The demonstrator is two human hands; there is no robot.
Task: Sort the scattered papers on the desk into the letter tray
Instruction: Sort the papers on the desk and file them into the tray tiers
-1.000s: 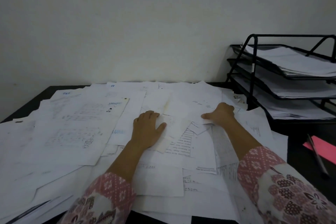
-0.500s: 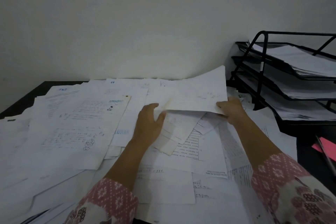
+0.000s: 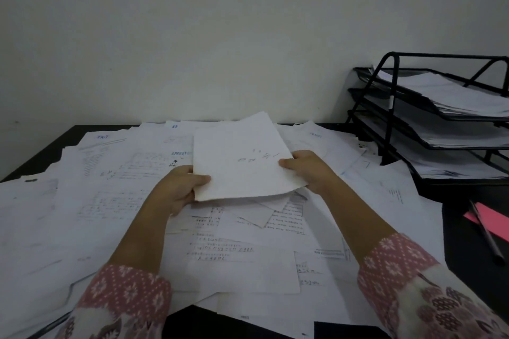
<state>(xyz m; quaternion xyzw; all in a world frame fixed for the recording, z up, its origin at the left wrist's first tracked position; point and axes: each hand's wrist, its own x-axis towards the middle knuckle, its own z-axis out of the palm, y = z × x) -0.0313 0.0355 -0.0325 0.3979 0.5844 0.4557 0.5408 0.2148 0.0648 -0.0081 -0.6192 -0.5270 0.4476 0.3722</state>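
Both hands, left hand (image 3: 177, 190) and right hand (image 3: 309, 170), pinch a raised sheet (image 3: 242, 162).

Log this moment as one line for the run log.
left hand: grips sheet at left edge | right hand: grips right edge | sheet: held above scattered papers | letter tray: papers in all three tiers

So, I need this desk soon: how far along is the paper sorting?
Early to midway, I would judge. Done: all three tiers of the letter tray hold stacked papers. In hand: the left hand and right hand grip one lifted paper by its sides, above the pile. Left: scattered papers cover most of the desk, overlapping, so much sorting remains.
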